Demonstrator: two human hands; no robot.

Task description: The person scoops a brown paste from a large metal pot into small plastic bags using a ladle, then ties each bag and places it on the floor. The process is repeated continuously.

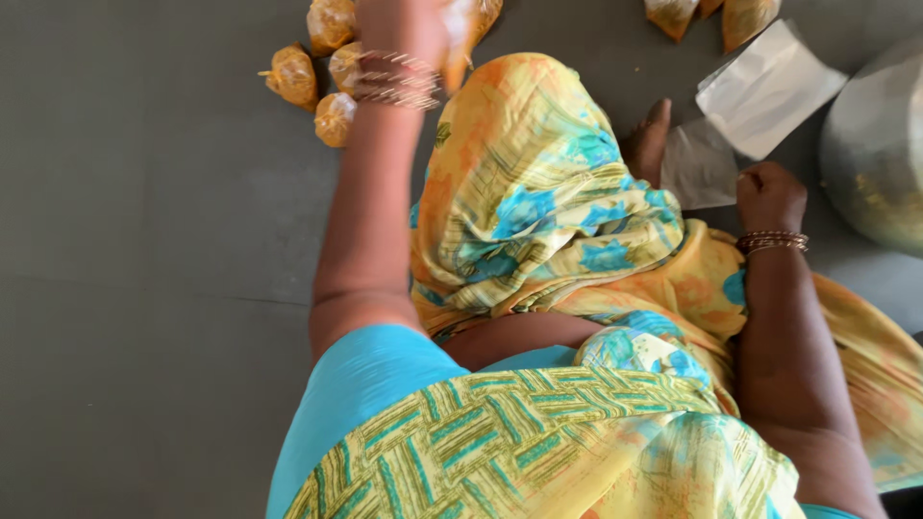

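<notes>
My left hand (399,38) is stretched out ahead, up at the top edge of the view, and it seems to be clamped on a small clear packet (460,38) of orange-yellow powder, though motion blur and the frame edge keep me from seeing the fingers properly. Just left of it, a cluster of filled packets (317,72) lies on the grey floor (144,288), each one plump and knotted at the top. My right hand (769,197) rests in a loose fist near the floor, touching the edge of a flat empty plastic bag (764,86), beside a large metal vessel (880,144); whether it pinches the bag I cannot tell. I judge the packet light, soft and yielding, with slick film that could slip or burst if squeezed at the belly, so the twisted neck is the safest place to hold. Its long axis looks to run roughly up and down the frame, but which end the neck faces is hidden by blur.
</notes>
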